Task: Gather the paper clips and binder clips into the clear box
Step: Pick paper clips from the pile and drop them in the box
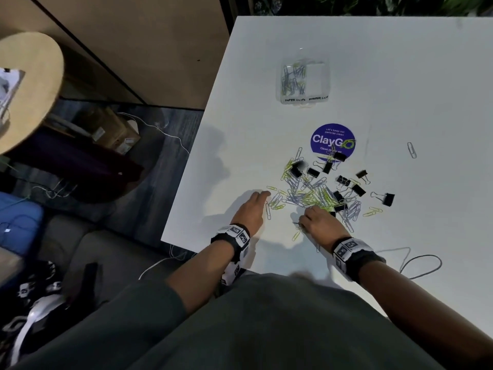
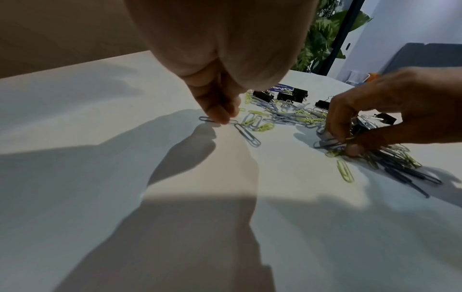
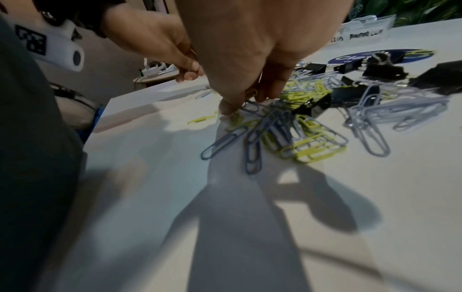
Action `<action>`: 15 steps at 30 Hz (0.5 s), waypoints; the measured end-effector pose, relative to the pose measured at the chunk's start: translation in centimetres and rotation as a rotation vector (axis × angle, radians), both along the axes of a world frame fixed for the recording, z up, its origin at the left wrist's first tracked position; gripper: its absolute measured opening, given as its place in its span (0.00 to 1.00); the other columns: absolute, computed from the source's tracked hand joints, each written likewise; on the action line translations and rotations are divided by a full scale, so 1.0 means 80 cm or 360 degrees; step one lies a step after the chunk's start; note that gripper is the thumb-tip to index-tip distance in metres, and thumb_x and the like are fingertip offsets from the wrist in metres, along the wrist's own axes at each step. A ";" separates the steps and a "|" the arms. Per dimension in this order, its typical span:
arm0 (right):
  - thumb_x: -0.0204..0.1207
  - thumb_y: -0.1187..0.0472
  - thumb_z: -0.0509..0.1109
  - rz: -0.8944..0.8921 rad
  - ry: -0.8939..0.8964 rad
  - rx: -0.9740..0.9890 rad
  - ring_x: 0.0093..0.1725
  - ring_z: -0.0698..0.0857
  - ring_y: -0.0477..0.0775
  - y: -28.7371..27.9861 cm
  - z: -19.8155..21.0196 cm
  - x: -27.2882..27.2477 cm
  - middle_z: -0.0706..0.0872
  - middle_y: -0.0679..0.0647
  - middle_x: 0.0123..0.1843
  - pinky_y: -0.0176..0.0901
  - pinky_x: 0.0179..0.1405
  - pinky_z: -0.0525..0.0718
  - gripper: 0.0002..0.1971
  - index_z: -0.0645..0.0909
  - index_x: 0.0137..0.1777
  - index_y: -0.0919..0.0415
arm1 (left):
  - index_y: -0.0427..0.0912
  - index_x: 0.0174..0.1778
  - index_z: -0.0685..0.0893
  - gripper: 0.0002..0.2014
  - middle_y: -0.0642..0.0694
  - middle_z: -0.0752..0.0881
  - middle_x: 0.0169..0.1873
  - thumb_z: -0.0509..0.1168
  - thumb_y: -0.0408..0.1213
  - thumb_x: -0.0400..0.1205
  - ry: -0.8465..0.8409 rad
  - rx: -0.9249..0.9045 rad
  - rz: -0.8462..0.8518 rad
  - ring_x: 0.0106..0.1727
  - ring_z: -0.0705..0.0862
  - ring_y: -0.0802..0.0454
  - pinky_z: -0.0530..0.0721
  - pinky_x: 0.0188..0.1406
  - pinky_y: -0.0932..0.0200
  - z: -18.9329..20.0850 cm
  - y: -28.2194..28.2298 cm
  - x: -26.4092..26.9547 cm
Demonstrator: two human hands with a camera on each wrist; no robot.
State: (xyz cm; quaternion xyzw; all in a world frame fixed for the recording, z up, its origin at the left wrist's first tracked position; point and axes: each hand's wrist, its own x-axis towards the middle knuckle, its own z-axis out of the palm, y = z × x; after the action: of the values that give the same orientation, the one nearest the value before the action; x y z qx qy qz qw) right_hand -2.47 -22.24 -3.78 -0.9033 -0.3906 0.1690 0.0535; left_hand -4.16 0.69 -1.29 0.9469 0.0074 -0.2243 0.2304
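A loose pile of blue-grey and yellow paper clips (image 1: 314, 194) mixed with black binder clips (image 1: 388, 198) lies on the white table (image 1: 400, 76). My left hand (image 1: 262, 194) is at the pile's left edge, where its fingertips (image 2: 221, 118) pinch one blue-grey paper clip against the table. My right hand (image 1: 306, 214) is at the pile's near side, its curled fingers (image 3: 246, 102) holding a small bunch of paper clips (image 3: 252, 138). The clear box (image 1: 302, 81) stands farther back, with several paper clips in its left compartment and nothing seen in its right one.
A round blue sticker (image 1: 333, 141) lies between the pile and the box. One stray paper clip (image 1: 412, 150) is off to the right. A thin cable (image 1: 421, 265) loops on the table near my right wrist. The table's left edge (image 1: 186, 182) drops to a cluttered floor.
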 end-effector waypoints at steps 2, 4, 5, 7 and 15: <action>0.60 0.70 0.79 -0.0066 0.0085 0.0165 0.35 0.80 0.59 -0.005 0.002 0.004 0.81 0.58 0.36 0.46 0.28 0.81 0.11 0.80 0.38 0.64 | 0.41 0.74 0.69 0.29 0.38 0.73 0.67 0.54 0.18 0.76 0.0001 0.0011 0.0005 0.57 0.82 0.36 0.83 0.54 0.44 -0.004 -0.006 0.010; 0.71 0.68 0.74 -0.0189 0.0178 0.0322 0.34 0.78 0.56 -0.012 0.009 0.010 0.79 0.57 0.41 0.45 0.28 0.80 0.07 0.78 0.44 0.63 | 0.38 0.71 0.70 0.19 0.37 0.73 0.65 0.55 0.27 0.83 -0.0021 0.0084 0.0001 0.52 0.83 0.36 0.83 0.49 0.47 -0.010 -0.013 0.016; 0.76 0.66 0.70 -0.0265 0.0184 0.0376 0.34 0.78 0.56 -0.015 0.013 0.013 0.78 0.58 0.45 0.46 0.29 0.80 0.05 0.77 0.48 0.64 | 0.38 0.70 0.70 0.17 0.37 0.73 0.64 0.55 0.33 0.84 -0.0046 0.0128 0.0001 0.50 0.83 0.37 0.82 0.45 0.48 -0.013 -0.015 0.017; 0.80 0.64 0.65 -0.0418 0.0202 0.0445 0.34 0.79 0.59 -0.021 0.023 0.023 0.77 0.59 0.52 0.50 0.30 0.83 0.05 0.76 0.53 0.64 | 0.41 0.72 0.67 0.21 0.38 0.74 0.63 0.57 0.44 0.85 -0.0059 0.0202 0.0001 0.52 0.83 0.38 0.82 0.44 0.48 -0.021 -0.017 0.020; 0.76 0.73 0.61 -0.0863 0.0270 0.0349 0.49 0.83 0.63 -0.020 0.033 0.065 0.81 0.61 0.57 0.49 0.44 0.81 0.21 0.72 0.68 0.61 | 0.43 0.73 0.63 0.21 0.36 0.72 0.63 0.59 0.43 0.86 0.0029 0.0338 -0.0150 0.48 0.82 0.37 0.83 0.36 0.46 -0.045 -0.018 0.030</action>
State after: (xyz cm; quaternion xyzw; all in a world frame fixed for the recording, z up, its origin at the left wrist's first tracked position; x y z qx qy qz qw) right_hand 2.70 -23.81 -1.13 -0.9461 -0.1453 0.1803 0.2263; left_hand -1.77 -0.76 -4.90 0.9632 -0.0113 -0.2413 0.1179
